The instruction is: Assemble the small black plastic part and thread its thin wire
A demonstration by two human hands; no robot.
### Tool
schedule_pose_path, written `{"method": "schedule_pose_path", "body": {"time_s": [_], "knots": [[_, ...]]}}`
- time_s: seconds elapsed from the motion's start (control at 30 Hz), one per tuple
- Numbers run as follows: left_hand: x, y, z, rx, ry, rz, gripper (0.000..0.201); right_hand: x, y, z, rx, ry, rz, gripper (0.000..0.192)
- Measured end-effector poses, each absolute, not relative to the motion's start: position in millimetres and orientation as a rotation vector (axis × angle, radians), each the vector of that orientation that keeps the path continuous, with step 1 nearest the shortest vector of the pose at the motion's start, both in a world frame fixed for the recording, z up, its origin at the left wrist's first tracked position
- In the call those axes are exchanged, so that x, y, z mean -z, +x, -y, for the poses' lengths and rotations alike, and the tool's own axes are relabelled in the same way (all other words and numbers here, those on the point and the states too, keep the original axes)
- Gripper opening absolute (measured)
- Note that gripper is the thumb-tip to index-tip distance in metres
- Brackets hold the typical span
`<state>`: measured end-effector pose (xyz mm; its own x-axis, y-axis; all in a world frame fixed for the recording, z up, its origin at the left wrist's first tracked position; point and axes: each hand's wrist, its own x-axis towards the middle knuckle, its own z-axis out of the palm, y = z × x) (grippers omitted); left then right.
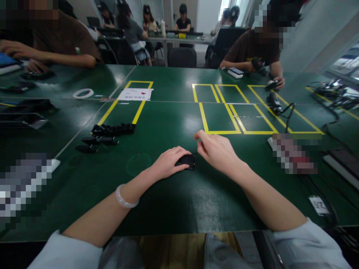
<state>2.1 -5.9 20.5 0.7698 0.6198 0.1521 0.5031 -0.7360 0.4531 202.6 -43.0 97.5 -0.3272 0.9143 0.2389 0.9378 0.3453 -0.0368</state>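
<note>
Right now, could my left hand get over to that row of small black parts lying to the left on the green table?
Probably yes. The left hand rests on a small black device beside the right hand, and only bare green table lies between it and the row of black parts. Whether the arm stretches that far is uncertain.

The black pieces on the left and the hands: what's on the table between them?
Nothing: in the head view, only bare green table separates the black pieces from the left hand.
</note>
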Motion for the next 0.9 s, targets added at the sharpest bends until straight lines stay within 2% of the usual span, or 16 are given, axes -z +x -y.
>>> {"method": "schedule_pose_path", "body": {"time_s": [0.2,0.37,0.63,0.9], "knots": [[-21.4,2.3,6.1,-0.418,2.578,-0.851,0.034,-95.9,203.1,41.7,0.233,-1.745,2.411,0.035],[-21.5,2.1,6.0,-0.423,2.569,-0.855,0.035,-97.8,201.7,42.6,0.157,-1.681,2.393,0.026],[-18.0,1.6,5.0,-0.432,2.577,-0.848,0.036,-95.9,202.8,41.4,0.218,-1.728,2.409,0.033],[-20.3,2.1,5.5,-0.425,2.578,-0.848,0.036,-94.9,202.0,42.4,0.169,-1.62,2.387,0.024]]}}
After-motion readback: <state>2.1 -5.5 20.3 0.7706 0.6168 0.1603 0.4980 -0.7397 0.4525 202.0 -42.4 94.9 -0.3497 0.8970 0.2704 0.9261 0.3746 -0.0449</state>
